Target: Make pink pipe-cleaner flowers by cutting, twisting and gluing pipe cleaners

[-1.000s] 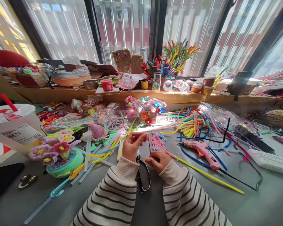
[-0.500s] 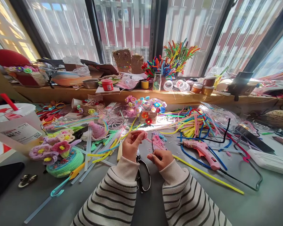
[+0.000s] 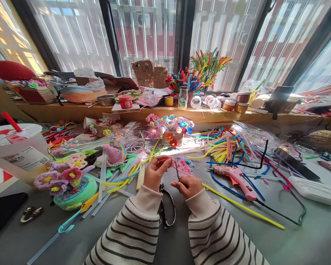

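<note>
Small pink piece [image 3: 172,162] in left hand [image 3: 155,171]

Tall windows [image 3: 71,40], dark frames [image 3: 184,40] — tan ledge [image 3: 151,116] below; sun patch [image 3: 194,141] bright on gray tabletop [image 3: 306,244].

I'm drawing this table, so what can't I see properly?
All in the head view:
Pink piece: partly hidden by the left hand, so its full shape is unclear.
Dark tool: its lower end is hidden in the right hand.
Cup label: print too small to read.
Black thing: cut off by the left edge.
White thing: cut off by the right edge.
</note>
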`<action>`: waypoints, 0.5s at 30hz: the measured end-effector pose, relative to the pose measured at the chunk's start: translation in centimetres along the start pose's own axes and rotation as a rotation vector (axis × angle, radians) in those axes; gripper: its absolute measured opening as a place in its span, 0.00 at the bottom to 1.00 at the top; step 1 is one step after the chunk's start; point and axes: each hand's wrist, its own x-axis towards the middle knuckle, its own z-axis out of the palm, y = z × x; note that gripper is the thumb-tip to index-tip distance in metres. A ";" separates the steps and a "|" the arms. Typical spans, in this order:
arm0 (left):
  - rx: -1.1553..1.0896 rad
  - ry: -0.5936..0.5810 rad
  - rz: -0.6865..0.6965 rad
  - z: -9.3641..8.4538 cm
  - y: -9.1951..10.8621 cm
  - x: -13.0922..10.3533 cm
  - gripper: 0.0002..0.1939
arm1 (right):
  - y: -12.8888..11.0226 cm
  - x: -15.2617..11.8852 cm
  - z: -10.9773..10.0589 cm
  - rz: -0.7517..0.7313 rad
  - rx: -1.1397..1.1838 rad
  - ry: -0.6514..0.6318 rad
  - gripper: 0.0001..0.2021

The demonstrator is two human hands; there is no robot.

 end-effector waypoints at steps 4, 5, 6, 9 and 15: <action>-0.042 0.017 -0.027 0.0 0.0 0.0 0.11 | -0.2 -0.1 -0.1 0.035 -0.028 -0.002 0.21; -0.046 0.020 -0.030 0.0 0.0 -0.1 0.11 | -0.3 -0.1 -0.1 0.046 -0.043 -0.009 0.21; -0.047 0.021 -0.031 0.0 0.1 -0.1 0.11 | -0.5 -0.2 -0.2 0.051 -0.055 -0.019 0.21; -0.038 0.010 -0.028 0.0 0.1 -0.1 0.11 | -0.8 -0.2 -0.4 0.052 -0.075 -0.040 0.21; -0.036 -0.024 -0.035 0.0 0.1 -0.1 0.10 | -0.4 0.0 -0.4 0.013 -0.037 -0.031 0.20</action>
